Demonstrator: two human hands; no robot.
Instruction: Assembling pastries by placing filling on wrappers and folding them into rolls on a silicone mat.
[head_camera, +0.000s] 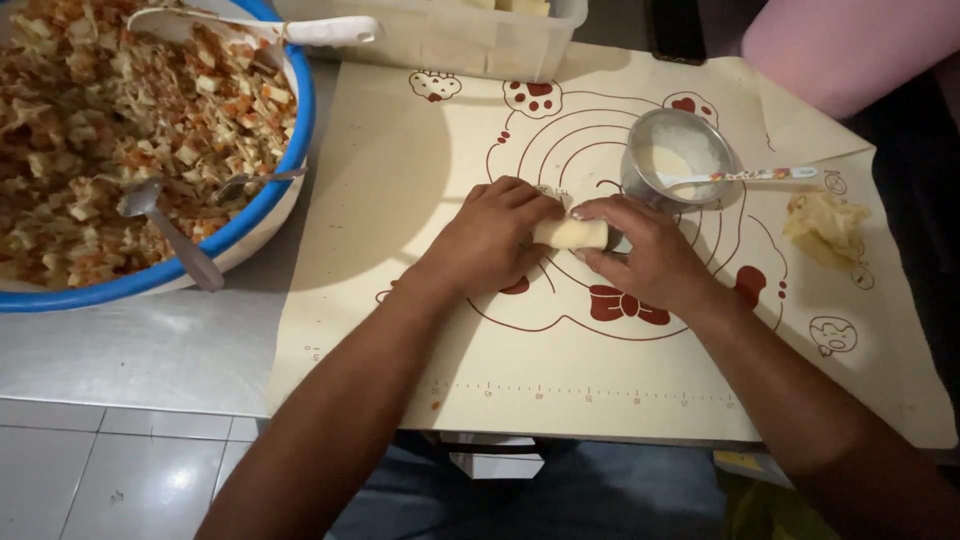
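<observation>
Both hands clamp one pale rolled dough wrapper (570, 234): the left hand (490, 238) and the right hand (650, 250) press its two ends on the cream silicone mat (400, 200). Rolling it well likely needs even, light pressure. Just beyond stands a small metal bowl of white paste (680, 155); the blue-rimmed bowl of chopped filling (290, 150) sits left on the bench (150, 350).

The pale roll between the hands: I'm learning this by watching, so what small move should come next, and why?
Probably one more short roll forward to close it. The pale roll lies on the pastry mat with the left hand cupped over one end and the right hand on the other; whether the seam is sealed is hidden.
</observation>
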